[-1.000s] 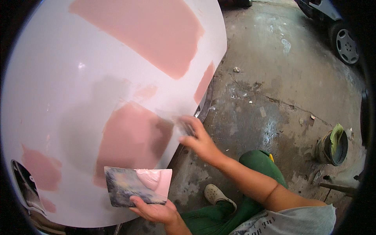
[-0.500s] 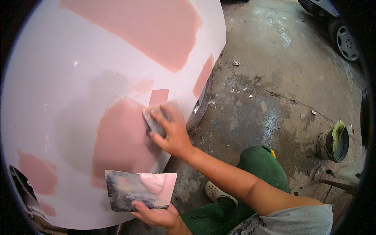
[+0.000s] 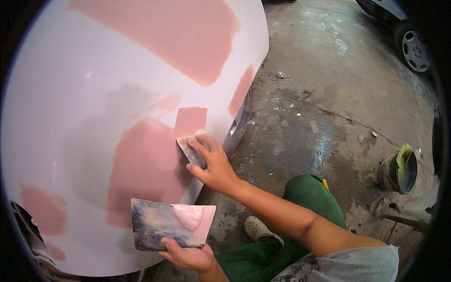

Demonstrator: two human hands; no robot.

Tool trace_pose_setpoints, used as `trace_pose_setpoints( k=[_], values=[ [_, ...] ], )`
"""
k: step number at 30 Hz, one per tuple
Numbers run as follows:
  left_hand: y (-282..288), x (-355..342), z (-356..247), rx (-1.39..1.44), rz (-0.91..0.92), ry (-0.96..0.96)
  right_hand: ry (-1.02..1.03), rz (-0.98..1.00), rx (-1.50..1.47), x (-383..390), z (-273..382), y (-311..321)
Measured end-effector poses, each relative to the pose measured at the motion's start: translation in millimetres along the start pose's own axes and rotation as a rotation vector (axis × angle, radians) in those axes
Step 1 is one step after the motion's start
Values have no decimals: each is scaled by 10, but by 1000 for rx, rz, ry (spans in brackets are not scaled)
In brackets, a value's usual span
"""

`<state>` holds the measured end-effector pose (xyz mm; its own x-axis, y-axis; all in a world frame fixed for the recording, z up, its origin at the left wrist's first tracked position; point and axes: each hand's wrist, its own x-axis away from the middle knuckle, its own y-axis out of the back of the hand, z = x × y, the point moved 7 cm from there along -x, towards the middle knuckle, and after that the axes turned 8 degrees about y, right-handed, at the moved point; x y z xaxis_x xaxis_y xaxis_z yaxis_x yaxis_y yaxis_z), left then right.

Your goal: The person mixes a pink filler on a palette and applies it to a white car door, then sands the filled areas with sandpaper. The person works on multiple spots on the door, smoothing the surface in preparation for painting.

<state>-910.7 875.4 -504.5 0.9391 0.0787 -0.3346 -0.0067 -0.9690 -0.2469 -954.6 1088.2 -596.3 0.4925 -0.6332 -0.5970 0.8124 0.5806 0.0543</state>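
Observation:
With thumb on top and fingers beneath, my left hand [image 3: 190, 256] holds a dark, stained putty board [image 3: 157, 228] bearing a mound of pink filler [image 3: 189, 216]. My right hand [image 3: 213, 164] grips a thin, grey, flat filler spreader [image 3: 190, 149], its edge pressed against a white car body panel [image 3: 61, 108]. Just above the spreader lies a short pink strip of filler [image 3: 191, 120]. Beside it, to the left, spreads a large pink filler patch [image 3: 143, 174]; another big patch [image 3: 188, 42] covers the panel farther up.
A dark bucket [image 3: 411, 176] with a yellow-green cloth [image 3: 404, 157] over its rim stands on the stained concrete floor [image 3: 305, 89] at right. Another car's wheel [image 3: 414, 50] shows at the far right. My bent green-trousered knee [image 3: 312, 197] is beside the panel.
My right hand has drawn the spreader slightly down toward me, and the pink strip above it now shows larger. My left hand has shifted the board a little right and up.

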Motion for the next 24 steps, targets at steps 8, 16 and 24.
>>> trace_pose_setpoints(
  k=[8,16,24],
  values=[
    [121,-8,26,4,4,4,50,-257,73,-577,-135,381],
    [5,1,41,-1,21,0,72,-87,42,-213,-146,214],
    [209,-21,137,-38,108,-18,52,-194,71,-517,-113,348]
  ],
)
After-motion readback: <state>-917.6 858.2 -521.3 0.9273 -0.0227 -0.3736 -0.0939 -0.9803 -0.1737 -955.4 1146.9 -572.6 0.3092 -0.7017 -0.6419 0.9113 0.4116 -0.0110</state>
